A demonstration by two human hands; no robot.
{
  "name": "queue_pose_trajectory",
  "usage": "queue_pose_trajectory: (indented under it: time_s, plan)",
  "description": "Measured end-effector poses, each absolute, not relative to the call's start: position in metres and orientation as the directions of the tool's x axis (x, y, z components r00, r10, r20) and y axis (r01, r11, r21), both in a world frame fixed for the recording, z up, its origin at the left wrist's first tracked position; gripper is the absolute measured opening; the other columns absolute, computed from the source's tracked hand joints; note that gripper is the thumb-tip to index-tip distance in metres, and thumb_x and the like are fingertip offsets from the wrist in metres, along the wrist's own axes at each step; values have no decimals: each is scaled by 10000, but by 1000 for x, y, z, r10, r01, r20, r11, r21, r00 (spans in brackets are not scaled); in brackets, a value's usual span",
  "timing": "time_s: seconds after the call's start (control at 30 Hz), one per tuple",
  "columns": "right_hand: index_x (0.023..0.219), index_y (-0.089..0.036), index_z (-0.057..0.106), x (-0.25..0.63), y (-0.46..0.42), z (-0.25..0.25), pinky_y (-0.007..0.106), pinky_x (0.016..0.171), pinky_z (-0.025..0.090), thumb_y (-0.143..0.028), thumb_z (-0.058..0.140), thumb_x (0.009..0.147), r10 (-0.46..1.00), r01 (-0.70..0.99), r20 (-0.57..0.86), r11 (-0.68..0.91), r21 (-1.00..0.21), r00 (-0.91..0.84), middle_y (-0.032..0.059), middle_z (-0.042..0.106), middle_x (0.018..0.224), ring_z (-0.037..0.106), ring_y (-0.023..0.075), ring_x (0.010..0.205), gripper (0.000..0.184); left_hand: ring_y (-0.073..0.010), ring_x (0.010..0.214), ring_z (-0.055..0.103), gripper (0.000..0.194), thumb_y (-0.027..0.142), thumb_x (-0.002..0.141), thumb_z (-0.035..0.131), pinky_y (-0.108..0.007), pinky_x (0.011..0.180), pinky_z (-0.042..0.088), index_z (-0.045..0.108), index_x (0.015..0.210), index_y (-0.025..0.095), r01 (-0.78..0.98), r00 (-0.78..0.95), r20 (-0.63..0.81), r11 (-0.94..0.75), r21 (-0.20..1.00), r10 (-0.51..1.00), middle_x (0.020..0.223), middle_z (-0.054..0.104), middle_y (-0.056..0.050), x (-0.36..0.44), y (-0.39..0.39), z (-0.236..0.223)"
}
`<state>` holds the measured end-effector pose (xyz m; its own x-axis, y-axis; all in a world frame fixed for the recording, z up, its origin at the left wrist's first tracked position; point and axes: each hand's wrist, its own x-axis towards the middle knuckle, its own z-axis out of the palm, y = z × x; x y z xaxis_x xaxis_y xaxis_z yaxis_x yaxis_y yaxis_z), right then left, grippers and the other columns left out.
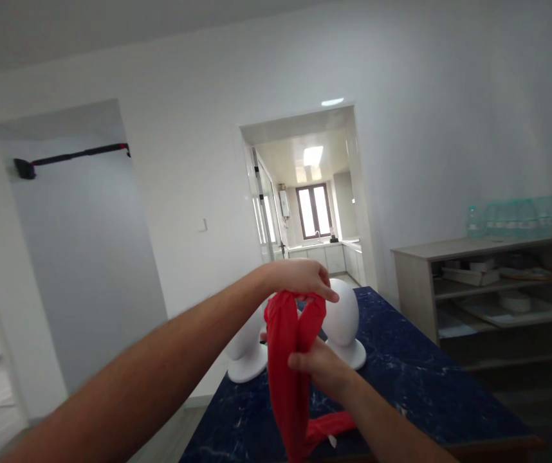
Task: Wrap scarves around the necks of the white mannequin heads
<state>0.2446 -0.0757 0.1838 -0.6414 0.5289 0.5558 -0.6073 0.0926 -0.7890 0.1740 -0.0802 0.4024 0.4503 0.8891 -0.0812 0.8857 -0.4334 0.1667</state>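
Slippage is risked: red cloth (288, 360) is pinched up top by left hand (300, 276), bunched lower by right hand (322, 370); loose tail could snag white stands (343, 321).

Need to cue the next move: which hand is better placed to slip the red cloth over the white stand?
Probably the left hand: it holds the red cloth at its top loop, right beside the white stand. The right hand grips lower down, at mid-length.
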Motion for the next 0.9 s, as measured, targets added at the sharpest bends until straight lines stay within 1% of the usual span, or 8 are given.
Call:
queue_pose_trajectory:
  time_s: [0.13,0.2,0.27,0.37,0.47,0.6,0.77,0.9]
  plan:
    - [1309,-166,692,232,-82,151,473,998,546,-297,987,635,434,-484,426,-25,-875,-794,65,815,927,762,252,898,748,-114,542,521,479,574,781,829,-248,534,400,740,1040,180,790,499,-247,-318,525,830,625,622,41,165,-67,392]
    - [1187,-134,739,241,-76,135,414,902,581,-256,948,660,363,-373,317,-94,-923,-876,-27,718,636,690,158,604,580,-87,518,479,439,538,768,862,-221,502,369,729,984,179,728,533,-272,-270,631,801,618,598,52,153,-63,394]
    - [997,-119,762,265,-63,126,286,651,566,-247,874,706,305,-254,199,-154,-955,-931,-91,554,469,499,77,397,337,-68,499,434,403,515,789,857,-201,474,324,724,966,179,654,571,-252,-247,715,782,596,562,61,137,-60,397]
    - [906,-147,712,327,-33,128,154,370,285,-244,785,778,372,-192,115,-175,-966,-921,-133,407,436,280,35,326,176,-57,499,414,364,476,820,830,-192,477,324,716,1001,182,530,610,-158,-252,810,777,597,550,63,109,-55,395]
    - [944,-167,673,400,2,144,149,406,341,-280,756,870,475,-158,102,-80,-984,-874,-150,373,470,262,25,351,159,-98,641,591,428,384,740,874,-224,587,468,690,1083,206,500,610,-65,-320,805,790,820,708,0,88,-48,381]
    - [979,-168,652,473,34,172,164,432,408,-389,737,947,545,-2,9,15,-1000,-838,-156,365,489,245,23,370,239,-185,846,696,571,297,654,887,-271,690,521,664,1179,257,706,541,24,-469,531,841,1033,761,-21,72,-36,355]
    - [890,-170,628,514,49,202,175,419,408,-519,667,993,602,47,-17,34,-998,-799,-152,343,485,215,21,373,366,-191,805,671,211,368,848,711,-280,689,466,668,1007,236,837,520,264,-546,34,813,907,745,-7,59,-14,330]
    - [830,-191,624,530,65,216,233,493,472,-515,684,981,699,-9,26,28,-1000,-715,-148,314,499,196,25,395,363,-217,939,706,158,300,946,593,-416,1057,448,699,1039,229,814,579,319,-511,-277,750,956,780,-31,52,17,313]
